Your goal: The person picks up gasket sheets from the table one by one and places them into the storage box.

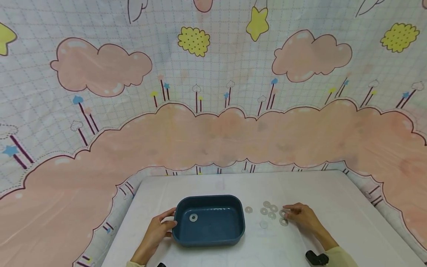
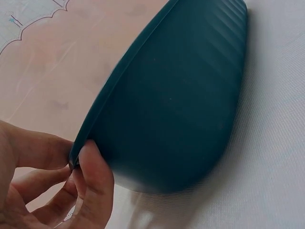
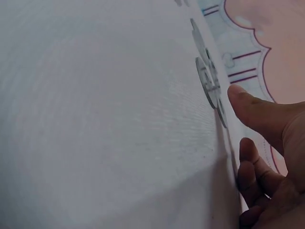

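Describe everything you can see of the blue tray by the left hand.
The blue tray is a dark teal, rounded-rectangle basin with a thin rim and smooth, matte, plastic-looking walls. It sits upright on the white table, left of the loose washers. One washer lies flat inside, toward its left end. The left hand holds its left rim, thumb on the outer wall; that grip is the only touch besides the table.

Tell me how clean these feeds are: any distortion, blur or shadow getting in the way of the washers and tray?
Head view: wide-angle bending of the backdrop, even light, washers small but legible beside the tray. Left wrist view: tray wall fills the frame, slightly soft, left hand on its rim. Right wrist view: dim and grazing, washers edge-on, right hand shadowing the table.
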`<state>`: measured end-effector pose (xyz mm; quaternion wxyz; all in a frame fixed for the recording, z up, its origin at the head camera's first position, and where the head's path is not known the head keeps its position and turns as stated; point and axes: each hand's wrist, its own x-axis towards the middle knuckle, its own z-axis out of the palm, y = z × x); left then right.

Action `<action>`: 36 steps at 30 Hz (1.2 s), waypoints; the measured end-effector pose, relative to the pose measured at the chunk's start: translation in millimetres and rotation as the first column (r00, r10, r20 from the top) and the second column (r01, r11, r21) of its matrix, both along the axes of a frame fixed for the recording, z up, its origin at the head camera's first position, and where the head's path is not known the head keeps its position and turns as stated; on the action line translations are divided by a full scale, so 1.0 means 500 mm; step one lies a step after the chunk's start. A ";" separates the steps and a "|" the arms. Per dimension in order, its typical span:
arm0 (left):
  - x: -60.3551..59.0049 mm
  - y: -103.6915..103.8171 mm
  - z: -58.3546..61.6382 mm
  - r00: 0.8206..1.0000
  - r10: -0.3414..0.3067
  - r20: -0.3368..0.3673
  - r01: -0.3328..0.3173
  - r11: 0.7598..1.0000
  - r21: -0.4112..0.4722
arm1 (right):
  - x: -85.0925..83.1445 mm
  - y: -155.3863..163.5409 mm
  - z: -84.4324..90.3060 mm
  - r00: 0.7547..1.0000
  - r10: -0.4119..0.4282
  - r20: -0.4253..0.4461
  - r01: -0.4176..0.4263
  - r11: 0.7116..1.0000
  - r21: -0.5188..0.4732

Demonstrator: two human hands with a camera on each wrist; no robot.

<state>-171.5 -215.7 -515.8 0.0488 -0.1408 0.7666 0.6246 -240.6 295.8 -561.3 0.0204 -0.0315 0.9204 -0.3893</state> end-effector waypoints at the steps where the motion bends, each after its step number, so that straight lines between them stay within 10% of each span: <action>1: 0.000 0.000 0.000 1.000 0.002 -0.001 -0.002 1.000 0.000 | 0.000 -0.002 -0.001 1.000 -0.002 -0.005 0.002 1.000 0.010; 15: 0.002 0.000 -0.004 1.000 0.008 0.001 -0.008 1.000 0.001 | 0.002 -0.015 -0.011 0.998 -0.009 -0.069 0.014 0.997 0.079; 36: 0.004 0.000 -0.008 1.000 0.005 0.000 -0.005 1.000 -0.010 | 0.030 -0.019 0.052 0.992 -0.129 0.011 0.129 0.977 -0.171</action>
